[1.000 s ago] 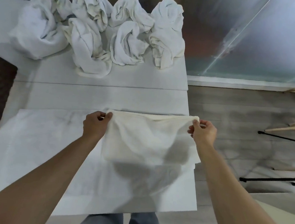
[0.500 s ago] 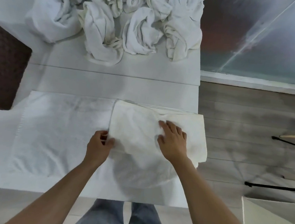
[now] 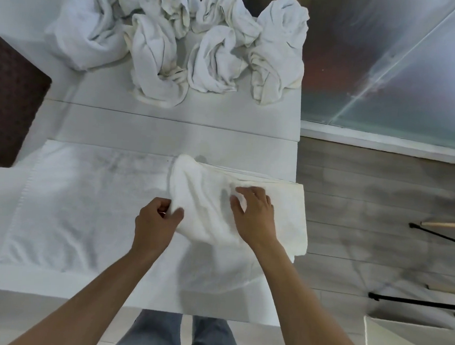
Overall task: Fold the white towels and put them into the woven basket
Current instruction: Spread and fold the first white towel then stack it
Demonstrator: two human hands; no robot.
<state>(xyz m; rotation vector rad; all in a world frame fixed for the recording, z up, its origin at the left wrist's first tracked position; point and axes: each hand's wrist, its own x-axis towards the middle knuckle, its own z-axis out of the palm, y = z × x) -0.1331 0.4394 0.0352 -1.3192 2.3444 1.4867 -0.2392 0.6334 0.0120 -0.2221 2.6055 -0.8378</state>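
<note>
Towel [image 3: 213, 198], white, half folded, near right of desk [image 3: 169, 137], lying over a flat towel [image 3: 82, 201]. Basket [image 3: 5, 106], dark woven, far left edge. Left hand [image 3: 157, 221]: fingers pinch the towel's left edge. Right hand [image 3: 255, 215]: fingers spread, pressing the cloth flat. Six crumpled towels [image 3: 158, 66], far side, unfolded. Risks: layers sliding crooked if the press lifts early; right edge overhangs desk and may drag the fold off.
</note>
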